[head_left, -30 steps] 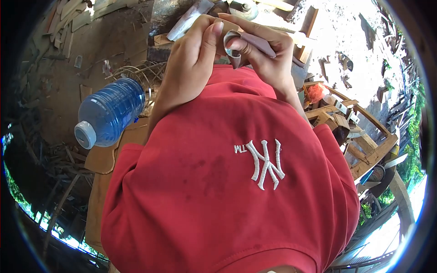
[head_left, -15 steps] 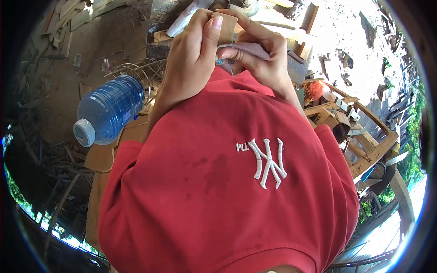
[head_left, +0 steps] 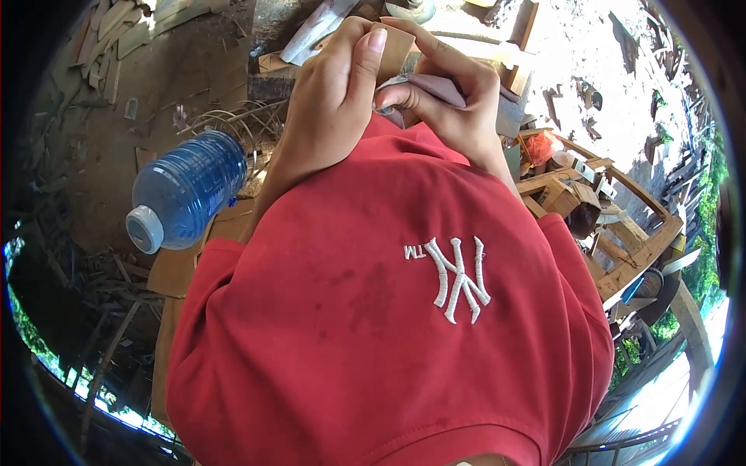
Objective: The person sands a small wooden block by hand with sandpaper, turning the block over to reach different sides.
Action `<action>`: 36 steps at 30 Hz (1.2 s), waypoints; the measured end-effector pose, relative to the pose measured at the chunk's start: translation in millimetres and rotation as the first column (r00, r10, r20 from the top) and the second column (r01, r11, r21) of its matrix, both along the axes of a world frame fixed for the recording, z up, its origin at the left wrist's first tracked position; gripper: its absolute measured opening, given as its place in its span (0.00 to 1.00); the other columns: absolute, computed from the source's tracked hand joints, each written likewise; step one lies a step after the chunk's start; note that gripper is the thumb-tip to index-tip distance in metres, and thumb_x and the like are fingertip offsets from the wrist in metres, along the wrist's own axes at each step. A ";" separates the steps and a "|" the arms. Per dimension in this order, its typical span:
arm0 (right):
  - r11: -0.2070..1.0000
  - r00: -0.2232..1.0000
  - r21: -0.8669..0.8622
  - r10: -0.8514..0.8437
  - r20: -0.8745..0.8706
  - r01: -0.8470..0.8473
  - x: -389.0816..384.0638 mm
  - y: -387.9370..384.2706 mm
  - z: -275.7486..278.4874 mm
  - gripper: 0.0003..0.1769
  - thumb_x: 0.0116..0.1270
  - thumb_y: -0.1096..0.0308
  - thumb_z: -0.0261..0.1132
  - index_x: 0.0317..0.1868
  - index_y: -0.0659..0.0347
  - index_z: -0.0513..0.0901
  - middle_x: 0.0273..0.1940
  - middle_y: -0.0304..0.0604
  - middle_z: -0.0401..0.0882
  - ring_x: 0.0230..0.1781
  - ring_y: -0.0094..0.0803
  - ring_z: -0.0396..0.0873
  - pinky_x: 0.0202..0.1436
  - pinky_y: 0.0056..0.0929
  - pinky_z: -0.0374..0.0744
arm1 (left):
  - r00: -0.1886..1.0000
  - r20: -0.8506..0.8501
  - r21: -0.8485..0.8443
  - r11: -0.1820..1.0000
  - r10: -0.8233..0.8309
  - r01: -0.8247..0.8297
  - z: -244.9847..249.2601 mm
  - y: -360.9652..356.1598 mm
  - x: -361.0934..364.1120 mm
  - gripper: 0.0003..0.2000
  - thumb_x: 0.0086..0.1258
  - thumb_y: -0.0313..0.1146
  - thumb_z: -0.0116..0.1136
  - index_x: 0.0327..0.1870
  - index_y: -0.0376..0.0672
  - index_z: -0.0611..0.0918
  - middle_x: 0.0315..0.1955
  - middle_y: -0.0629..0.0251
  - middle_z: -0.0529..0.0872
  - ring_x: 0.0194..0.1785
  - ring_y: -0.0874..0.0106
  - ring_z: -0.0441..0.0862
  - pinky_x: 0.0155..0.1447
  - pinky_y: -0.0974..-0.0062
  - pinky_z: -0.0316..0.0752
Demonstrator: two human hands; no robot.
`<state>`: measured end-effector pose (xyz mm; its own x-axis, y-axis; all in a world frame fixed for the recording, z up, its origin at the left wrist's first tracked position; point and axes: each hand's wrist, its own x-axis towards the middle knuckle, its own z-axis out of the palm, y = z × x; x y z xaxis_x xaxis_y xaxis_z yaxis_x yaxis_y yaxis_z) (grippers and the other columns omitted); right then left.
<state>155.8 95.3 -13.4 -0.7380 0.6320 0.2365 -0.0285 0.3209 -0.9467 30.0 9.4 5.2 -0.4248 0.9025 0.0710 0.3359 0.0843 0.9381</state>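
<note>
Both hands meet at the top middle of the view, in front of my red shirt. My left hand (head_left: 334, 97) is closed on a small flat tan wooden piece (head_left: 395, 53), its thumb lying along the near side. My right hand (head_left: 458, 97) pinches a folded purplish-grey sheet that looks like sandpaper (head_left: 437, 87) between thumb and fingers. Its index finger reaches over the top edge of the wooden piece. The sheet sits just below and beside the wood; whether they touch is hard to see. My left fingertips are hidden behind the wood.
A large blue water bottle (head_left: 189, 189) with a white cap lies at left beside cardboard (head_left: 172, 272). Wooden frames (head_left: 641, 260) and an orange-red plastic bag (head_left: 542, 147) are at right. Wood scraps (head_left: 116, 39) are piled at upper left. A low bench (head_left: 272, 70) stands beyond my hands.
Both hands have shifted slightly to the right with the wooden piece and the sheet. The wooden piece is tilted a little more, and the grips look the same.
</note>
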 end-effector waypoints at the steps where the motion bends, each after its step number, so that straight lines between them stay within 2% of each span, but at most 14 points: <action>1: 0.999 1.000 -0.033 -0.006 0.004 0.006 -0.1 0.1 -1.6 0.26 0.49 0.65 0.73 0.50 0.66 0.78 0.19 0.32 0.74 0.18 0.13 0.67 0.20 0.17 0.68 | 1.000 -0.003 -0.017 1.000 -0.013 0.013 -0.1 1.2 -0.1 0.15 0.74 0.39 0.37 0.35 0.37 0.71 0.18 0.57 0.76 0.23 0.64 0.76 0.30 0.68 0.68; 6: 0.898 0.991 -0.439 -0.040 -0.124 -0.019 -3.4 5.6 4.3 0.21 0.51 0.68 0.71 0.46 0.66 0.81 0.24 0.34 0.80 0.19 0.14 0.70 0.21 0.15 0.71 | 0.996 -0.072 -0.036 0.999 -0.043 0.041 1.4 1.2 0.4 0.14 0.74 0.38 0.38 0.34 0.37 0.71 0.18 0.57 0.75 0.23 0.63 0.75 0.31 0.68 0.68; 10: 0.861 0.993 -0.508 -0.081 -0.086 0.026 -1.1 1.1 3.1 0.14 0.57 0.70 0.67 0.43 0.66 0.82 0.25 0.36 0.80 0.17 0.15 0.71 0.21 0.12 0.72 | 0.997 -0.050 -0.091 0.995 -0.054 0.049 -2.9 1.1 -0.2 0.13 0.74 0.37 0.37 0.35 0.37 0.71 0.19 0.56 0.77 0.24 0.62 0.76 0.30 0.68 0.68; 11: 0.891 0.971 -0.432 -0.206 -0.120 0.136 0.2 -2.0 -5.8 0.11 0.59 0.69 0.65 0.40 0.67 0.82 0.22 0.35 0.79 0.16 0.15 0.71 0.19 0.13 0.70 | 0.997 0.034 -0.062 0.996 -0.067 0.069 -4.0 2.7 2.6 0.13 0.74 0.37 0.37 0.36 0.37 0.71 0.19 0.57 0.77 0.24 0.63 0.77 0.30 0.69 0.69; 13: 0.892 0.962 -0.411 -0.251 -0.109 0.186 -0.1 -6.5 -2.8 0.10 0.60 0.69 0.65 0.38 0.67 0.82 0.21 0.35 0.78 0.16 0.15 0.70 0.19 0.13 0.69 | 0.976 0.202 -0.012 0.996 -0.087 0.091 -6.7 0.1 10.3 0.13 0.74 0.37 0.36 0.37 0.37 0.72 0.20 0.58 0.79 0.24 0.65 0.78 0.30 0.71 0.70; 15: 0.897 0.954 -0.383 -0.281 -0.104 0.222 -0.5 -10.4 1.2 0.11 0.59 0.68 0.66 0.39 0.67 0.82 0.21 0.35 0.77 0.16 0.14 0.70 0.18 0.14 0.67 | 0.983 0.166 0.001 0.996 -0.083 0.084 -7.6 1.1 9.2 0.13 0.75 0.37 0.36 0.39 0.37 0.72 0.21 0.59 0.80 0.25 0.68 0.79 0.31 0.72 0.71; 18: 0.986 0.989 -0.101 -0.141 -0.044 0.136 5.0 -10.8 2.4 0.13 0.57 0.69 0.68 0.42 0.67 0.81 0.20 0.34 0.76 0.16 0.13 0.70 0.19 0.13 0.67 | 0.992 0.062 -0.022 0.994 -0.108 0.109 -5.5 2.3 5.1 0.12 0.74 0.36 0.37 0.41 0.37 0.72 0.21 0.59 0.81 0.25 0.70 0.80 0.32 0.74 0.73; 20: 0.957 0.983 -0.255 -0.162 -0.087 0.135 6.3 -9.9 4.5 0.13 0.55 0.70 0.69 0.41 0.66 0.82 0.20 0.35 0.77 0.17 0.13 0.71 0.19 0.13 0.69 | 0.988 0.059 -0.027 0.989 -0.141 0.142 -3.5 3.1 4.1 0.12 0.74 0.35 0.38 0.41 0.37 0.72 0.21 0.59 0.81 0.25 0.70 0.80 0.32 0.73 0.73; 22: 0.908 0.959 -0.381 -0.243 -0.146 0.172 3.9 -7.9 -1.1 0.12 0.55 0.71 0.69 0.39 0.67 0.83 0.20 0.35 0.77 0.17 0.13 0.72 0.19 0.13 0.70 | 0.974 0.140 -0.001 0.983 -0.179 0.181 -2.5 2.4 7.8 0.11 0.74 0.35 0.39 0.41 0.36 0.71 0.21 0.59 0.80 0.25 0.69 0.80 0.31 0.73 0.73; 26: 0.742 0.947 -0.656 -0.294 -0.128 0.142 2.3 -9.1 3.4 0.10 0.62 0.67 0.64 0.33 0.68 0.83 0.18 0.36 0.76 0.14 0.15 0.68 0.16 0.13 0.67 | 0.977 0.079 0.050 0.979 -0.200 0.197 -11.8 3.5 6.0 0.09 0.73 0.34 0.40 0.43 0.37 0.70 0.23 0.56 0.80 0.28 0.63 0.82 0.31 0.71 0.73; 30: 0.460 0.872 -0.886 -0.458 -0.173 0.065 -4.1 -16.8 8.0 0.14 0.65 0.62 0.60 0.35 0.68 0.82 0.17 0.36 0.73 0.14 0.14 0.64 0.15 0.15 0.60 | 0.975 -0.067 0.095 0.972 -0.211 0.217 -11.2 4.4 8.7 0.08 0.71 0.31 0.42 0.45 0.38 0.69 0.26 0.54 0.81 0.30 0.55 0.81 0.31 0.68 0.73; 31: 0.521 0.892 -0.851 -0.348 -0.288 -0.072 4.5 -15.0 4.6 0.15 0.64 0.63 0.61 0.38 0.69 0.81 0.19 0.35 0.74 0.16 0.15 0.66 0.16 0.15 0.62 | 0.977 -0.089 0.125 0.971 -0.196 0.206 -8.9 6.7 8.2 0.08 0.70 0.30 0.43 0.46 0.38 0.69 0.26 0.54 0.80 0.31 0.53 0.81 0.31 0.67 0.73; 34: 0.762 0.901 -0.638 -0.349 -0.257 0.113 0.4 -26.0 16.0 0.15 0.64 0.64 0.62 0.41 0.70 0.81 0.20 0.35 0.76 0.17 0.15 0.68 0.18 0.14 0.65 | 0.975 -0.125 0.168 0.965 -0.182 0.202 -5.9 9.0 6.0 0.09 0.68 0.27 0.45 0.47 0.40 0.70 0.27 0.54 0.81 0.32 0.54 0.81 0.32 0.67 0.74; 36: 0.798 0.910 -0.573 -0.359 -0.208 0.184 1.4 -23.1 13.8 0.14 0.63 0.65 0.62 0.42 0.70 0.81 0.23 0.35 0.77 0.19 0.15 0.70 0.19 0.14 0.67 | 0.972 -0.123 0.164 0.962 -0.201 0.220 -3.2 9.3 6.2 0.09 0.68 0.26 0.46 0.47 0.41 0.70 0.27 0.54 0.81 0.32 0.55 0.81 0.31 0.68 0.74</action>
